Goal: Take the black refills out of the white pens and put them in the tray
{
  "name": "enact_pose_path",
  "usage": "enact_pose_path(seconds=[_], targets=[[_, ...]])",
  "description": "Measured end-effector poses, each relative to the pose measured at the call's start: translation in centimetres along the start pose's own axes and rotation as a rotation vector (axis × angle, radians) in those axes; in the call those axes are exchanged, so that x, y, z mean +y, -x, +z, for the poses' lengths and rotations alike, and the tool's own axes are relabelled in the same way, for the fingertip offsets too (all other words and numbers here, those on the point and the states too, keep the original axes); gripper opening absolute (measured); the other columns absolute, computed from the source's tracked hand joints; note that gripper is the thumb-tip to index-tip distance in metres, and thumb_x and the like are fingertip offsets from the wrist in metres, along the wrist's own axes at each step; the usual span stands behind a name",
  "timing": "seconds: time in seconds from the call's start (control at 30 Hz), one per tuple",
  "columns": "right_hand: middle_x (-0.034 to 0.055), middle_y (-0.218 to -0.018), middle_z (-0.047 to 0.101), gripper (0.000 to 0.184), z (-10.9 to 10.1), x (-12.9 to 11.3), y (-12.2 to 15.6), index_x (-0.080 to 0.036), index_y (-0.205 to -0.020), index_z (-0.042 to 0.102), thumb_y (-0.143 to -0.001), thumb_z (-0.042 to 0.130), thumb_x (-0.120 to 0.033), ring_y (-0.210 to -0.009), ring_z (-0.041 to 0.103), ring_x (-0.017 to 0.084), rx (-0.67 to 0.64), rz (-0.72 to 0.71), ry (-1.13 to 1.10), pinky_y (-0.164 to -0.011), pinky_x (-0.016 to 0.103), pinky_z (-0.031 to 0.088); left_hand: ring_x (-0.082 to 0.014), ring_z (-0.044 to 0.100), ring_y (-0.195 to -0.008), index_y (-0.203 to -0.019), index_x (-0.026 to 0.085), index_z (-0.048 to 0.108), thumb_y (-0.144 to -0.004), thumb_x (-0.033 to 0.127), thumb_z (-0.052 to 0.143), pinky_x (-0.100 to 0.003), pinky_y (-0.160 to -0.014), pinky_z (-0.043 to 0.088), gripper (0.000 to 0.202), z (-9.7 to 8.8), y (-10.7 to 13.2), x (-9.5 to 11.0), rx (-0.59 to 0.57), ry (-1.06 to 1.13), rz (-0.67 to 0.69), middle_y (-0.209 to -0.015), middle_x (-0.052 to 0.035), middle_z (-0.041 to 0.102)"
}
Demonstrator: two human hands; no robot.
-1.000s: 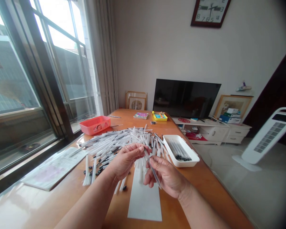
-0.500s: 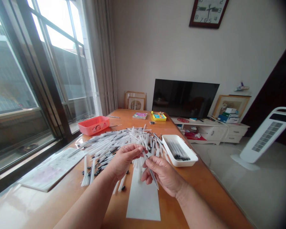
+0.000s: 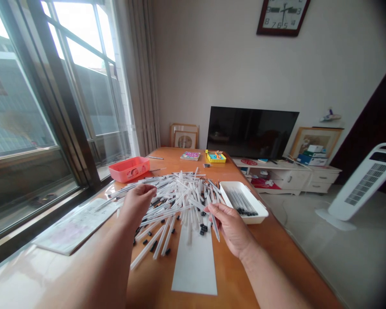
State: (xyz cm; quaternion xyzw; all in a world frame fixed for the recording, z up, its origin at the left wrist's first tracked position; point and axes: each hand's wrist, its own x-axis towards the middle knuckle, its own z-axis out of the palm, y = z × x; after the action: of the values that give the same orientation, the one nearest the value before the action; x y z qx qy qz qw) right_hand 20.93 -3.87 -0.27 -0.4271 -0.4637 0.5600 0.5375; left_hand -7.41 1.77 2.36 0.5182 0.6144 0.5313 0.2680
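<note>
My right hand (image 3: 230,227) grips a slim translucent pen (image 3: 215,230), its pointed end toward me, just left of the white tray. To the left, my left hand (image 3: 139,201) hovers over the pile's left part, thumb and fingertips pinched together; whether anything small is between them I cannot make out. Between the hands spreads a heap of clear pen barrels (image 3: 183,189) mixed with black pieces. Small black caps (image 3: 203,230) lie on a white paper strip (image 3: 194,270). More caps and loose barrels (image 3: 162,236) lie left of the strip.
A white tray (image 3: 262,216) on the right holds several black-ended pens. Behind the heap stand a pink-red box (image 3: 128,170), a small book (image 3: 190,156) and a yellow box (image 3: 216,158). On the left lies a flat printed sheet (image 3: 73,227). The table's right edge (image 3: 296,244) drops to the floor.
My hands, together at the pen before, have come apart. The left went leftward over the heap, and the right moved slightly right, keeping the pen. Black caps on the strip are now uncovered.
</note>
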Motion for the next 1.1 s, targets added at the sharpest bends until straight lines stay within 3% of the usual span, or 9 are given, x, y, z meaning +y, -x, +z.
enact_pose_path(seconds=[0.13,0.33,0.67,0.93,1.1], targets=[[0.0004,-0.068,0.058,0.041,0.0,-0.1,0.0,-0.016,-0.088,0.074,-0.079,0.073,-0.056,-0.06,0.044,0.012,0.007,0.0,-0.01,-0.058,0.027,0.033,-0.0193,0.057,-0.063,-0.075,0.02,0.073,-0.067,0.036,0.072,-0.029,-0.061,0.036,0.018,0.5,-0.4,-1.9,-0.155,-0.403,0.029,-0.063,-0.0014,0.067],[0.0005,-0.066,0.058,0.044,0.0,-0.1,0.1,-0.016,-0.087,0.073,-0.078,0.073,-0.058,-0.058,0.045,0.012,-0.001,-0.004,-0.021,-0.057,0.028,0.035,-0.0224,0.059,-0.068,-0.068,0.025,0.072,-0.062,0.028,0.072,-0.031,-0.065,0.036,0.006,1.1,-0.3,-2.6,-0.218,-0.662,0.044,-0.064,-0.0023,0.068],[0.0014,-0.067,0.058,0.042,0.1,-0.2,0.2,-0.015,-0.089,0.074,-0.08,0.072,-0.056,-0.061,0.045,0.013,-0.003,-0.004,-0.028,-0.058,0.027,0.034,-0.0247,0.059,-0.076,-0.077,0.027,0.075,-0.067,0.025,0.063,-0.031,-0.067,0.033,0.015,1.8,-0.7,-2.9,-0.267,-0.855,0.128,-0.081,-0.0062,0.071],[0.0009,-0.068,0.058,0.039,0.2,-0.2,0.3,-0.016,-0.09,0.074,-0.084,0.07,-0.054,-0.061,0.044,0.011,-0.02,-0.006,-0.02,-0.059,0.026,0.032,-0.0254,0.059,-0.083,-0.08,0.024,0.071,-0.078,0.025,0.057,-0.032,-0.07,0.034,0.014,2.2,-0.6,-3.4,-0.183,-0.86,0.278,-0.091,-0.0093,0.071],[0.0011,-0.068,0.057,0.04,0.2,-0.3,0.2,-0.015,-0.09,0.075,-0.083,0.07,-0.054,-0.06,0.043,0.011,-0.011,-0.011,-0.014,-0.058,0.026,0.032,-0.0248,0.06,-0.081,-0.086,0.025,0.072,-0.075,0.019,0.056,-0.031,-0.066,0.034,0.021,2.0,-1.1,-3.3,-0.226,-0.902,0.215,-0.089,-0.0083,0.073]])
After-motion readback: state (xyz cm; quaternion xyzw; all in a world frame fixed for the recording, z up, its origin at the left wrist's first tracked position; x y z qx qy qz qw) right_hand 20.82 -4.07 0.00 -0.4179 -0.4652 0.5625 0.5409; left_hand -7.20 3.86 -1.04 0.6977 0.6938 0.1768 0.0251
